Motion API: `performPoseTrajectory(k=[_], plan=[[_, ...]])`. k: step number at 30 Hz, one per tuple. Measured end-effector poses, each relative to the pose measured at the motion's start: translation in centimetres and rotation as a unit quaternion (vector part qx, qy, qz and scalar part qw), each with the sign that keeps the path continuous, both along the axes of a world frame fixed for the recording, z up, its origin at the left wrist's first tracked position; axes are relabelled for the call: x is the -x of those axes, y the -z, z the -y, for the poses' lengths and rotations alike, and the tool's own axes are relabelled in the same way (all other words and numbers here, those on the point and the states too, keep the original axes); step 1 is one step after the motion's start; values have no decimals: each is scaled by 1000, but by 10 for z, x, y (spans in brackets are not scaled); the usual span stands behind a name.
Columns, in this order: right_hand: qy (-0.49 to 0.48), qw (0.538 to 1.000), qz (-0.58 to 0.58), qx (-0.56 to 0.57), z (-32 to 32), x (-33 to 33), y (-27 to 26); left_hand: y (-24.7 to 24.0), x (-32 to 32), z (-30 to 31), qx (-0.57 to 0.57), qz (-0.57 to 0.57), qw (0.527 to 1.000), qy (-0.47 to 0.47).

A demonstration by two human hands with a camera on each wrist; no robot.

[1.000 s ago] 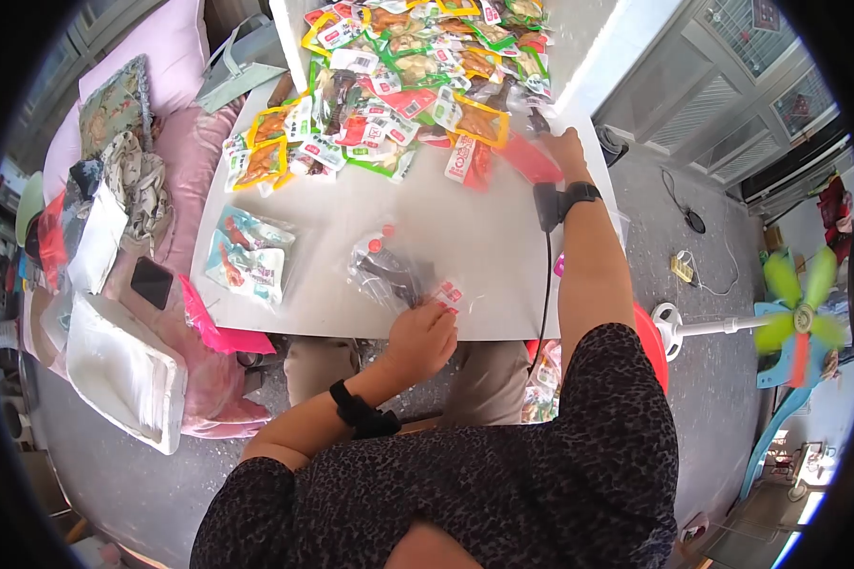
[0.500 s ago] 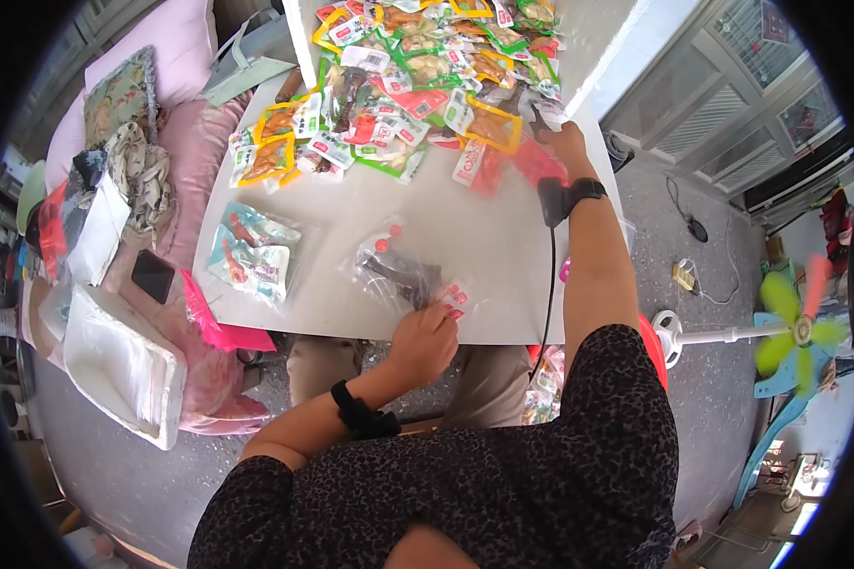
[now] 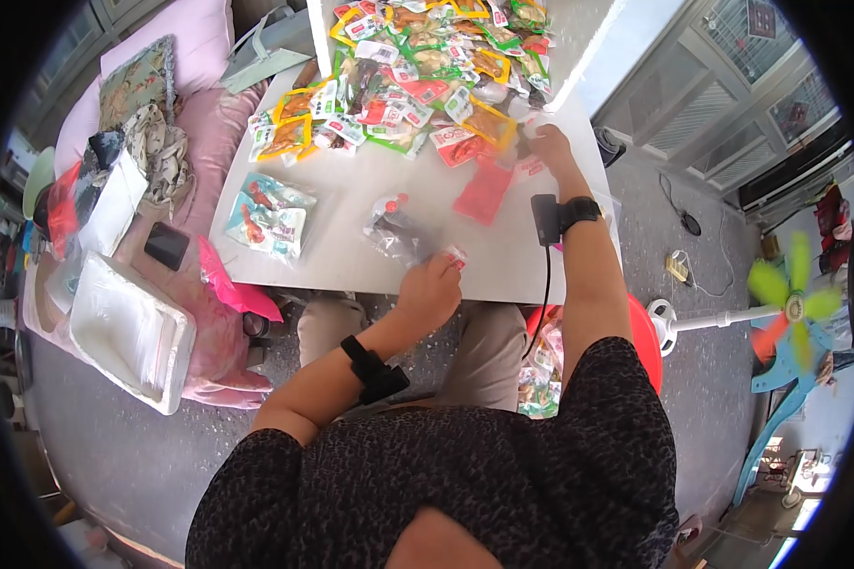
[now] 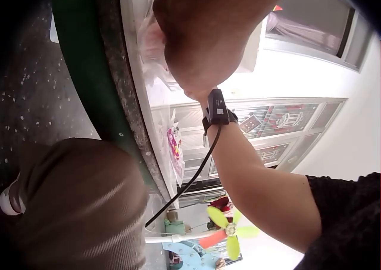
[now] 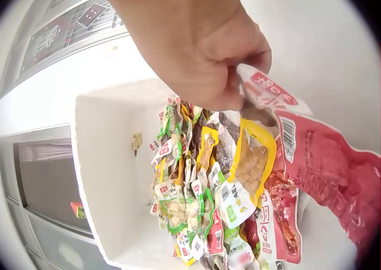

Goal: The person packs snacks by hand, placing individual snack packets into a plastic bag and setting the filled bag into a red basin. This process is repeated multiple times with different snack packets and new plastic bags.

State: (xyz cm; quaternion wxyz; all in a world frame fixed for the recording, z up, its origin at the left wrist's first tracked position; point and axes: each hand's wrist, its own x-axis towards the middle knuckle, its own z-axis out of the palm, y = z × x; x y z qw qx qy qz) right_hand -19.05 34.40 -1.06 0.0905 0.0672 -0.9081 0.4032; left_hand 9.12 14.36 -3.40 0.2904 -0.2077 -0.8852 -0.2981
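At the table's near edge, my left hand [image 3: 430, 289] has curled fingers on the edge of a clear plastic bag [image 3: 394, 230] with a dark packet inside and red marks on it. The left wrist view shows only the back of this hand [image 4: 205, 37], its fingertips hidden. Farther out on the right, my right hand [image 3: 552, 152] pinches the white end of a red snack packet [image 5: 333, 163], which hangs over the table beside the pile of snack packets [image 3: 427, 85]. A brown snack packet with a yellow border [image 5: 253, 163] lies close under the right fingers.
A white foam box [image 5: 113, 180] stands on its side at the back, packets spilling out. Another clear bag with blue-and-white packets [image 3: 270, 220] lies on the table [image 3: 342, 194] at left. A cable [image 3: 547, 284] hangs from the right wrist; a red tub [image 3: 640, 341] stands below.
My right hand has drawn the red packet out from the pile's right edge, slightly nearer. My left hand stays at the clear bag. The head view has shifted a little.
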Motion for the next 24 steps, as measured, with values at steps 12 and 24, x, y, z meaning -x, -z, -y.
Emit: performPoseTrajectory(k=[12,24], plan=[[-179,933,183,253,-40,-173,-60,-21,-5,5,37,77,995,-60],[-217,847,300,382,-41,-276,-6,-30,-15,-1,109,150,982,-35]])
